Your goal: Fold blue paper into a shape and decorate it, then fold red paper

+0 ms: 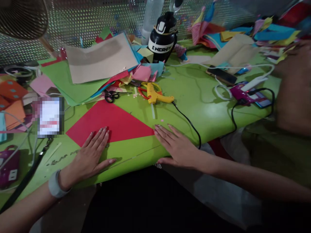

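A sheet of red paper [109,121], cut or folded to a kite-like outline, lies flat on the green table [209,106]. My left hand [93,152] rests flat on its lower left edge, fingers stretched out and thumb apart. At the paper's right tip lies my right hand [173,144], also flat, with fingertips touching or just beside the point. Neither hand grips anything. Beyond the paper sit black-handled scissors [112,96] and a yellow hot glue gun [157,95] with a glue stick poking out and a black cord.
Behind are a stack of coloured sheets topped by beige card [102,60], paper scraps, and a black bottle [162,40]. A purple power strip [244,92] and phone [221,75] lie right. A lanyard badge [50,116] is left. Another person's arm [295,87] is at right.
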{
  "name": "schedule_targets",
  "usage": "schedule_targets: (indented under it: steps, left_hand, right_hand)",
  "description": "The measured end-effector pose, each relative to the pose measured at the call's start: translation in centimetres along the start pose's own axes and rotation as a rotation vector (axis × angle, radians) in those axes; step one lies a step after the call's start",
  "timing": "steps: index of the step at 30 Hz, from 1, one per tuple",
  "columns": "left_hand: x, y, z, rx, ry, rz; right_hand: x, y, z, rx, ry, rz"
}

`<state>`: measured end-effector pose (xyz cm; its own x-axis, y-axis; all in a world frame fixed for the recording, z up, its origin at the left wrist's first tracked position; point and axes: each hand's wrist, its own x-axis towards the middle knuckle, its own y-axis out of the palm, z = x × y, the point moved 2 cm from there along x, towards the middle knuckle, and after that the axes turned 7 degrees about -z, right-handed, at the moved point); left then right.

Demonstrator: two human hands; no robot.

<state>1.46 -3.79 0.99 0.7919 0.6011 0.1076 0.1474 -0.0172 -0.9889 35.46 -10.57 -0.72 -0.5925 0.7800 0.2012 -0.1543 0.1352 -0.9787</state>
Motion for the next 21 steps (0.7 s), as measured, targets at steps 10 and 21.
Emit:
schedule_targets:
  steps: [10, 21]
  left_hand:
    - [2.2, -1.3, 1.4, -0.108, -0.016, 0.097]
    - [-1.0, -2.4, 4.3, 0.003, -0.342, -0.014]
  right_hand:
    - [5.8, -2.5, -0.8, 0.157, -0.135, -0.103]
    - [17.2, 0.0, -3.1, 0.182, 0.136, 0.054]
